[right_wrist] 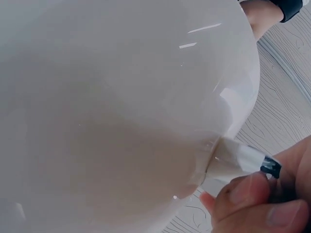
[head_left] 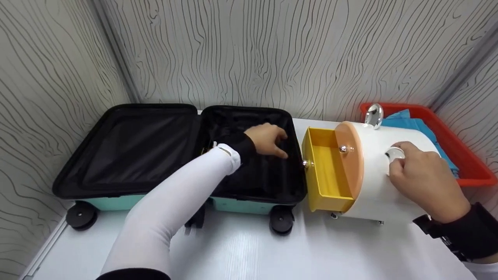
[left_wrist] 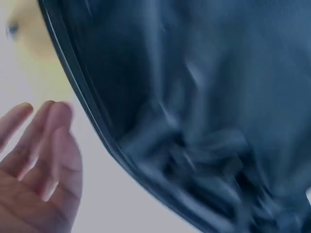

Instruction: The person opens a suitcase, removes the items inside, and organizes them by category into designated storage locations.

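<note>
My left hand (head_left: pixel 268 139) hovers over the right half of an open suitcase (head_left: pixel 249 196), thumb and fingers apart, holding nothing. In the left wrist view the same hand (left_wrist: pixel 41 170) shows beside the suitcase's dark rim (left_wrist: pixel 95 119). A white rounded cabinet (head_left: pixel 383 194) with an orange end panel (head_left: pixel 352 155) stands to the right, its yellow drawer (head_left: pixel 328 171) pulled out. At the cabinet's side my right hand (head_left: pixel 430 177) pinches a short white stub (right_wrist: pixel 235 158) with a dark tip; the fingers partly cover it.
Behind the cabinet is a red bin (head_left: pixel 472 155) with blue cloth (head_left: pixel 414 124) in it. A shiny silver oval piece (head_left: pixel 374 115) stands up from the cabinet's top. Black wheels (head_left: pixel 281 220) stick out at the suitcase's near side. Wood-patterned walls (head_left: pixel 249 50) enclose the back and sides.
</note>
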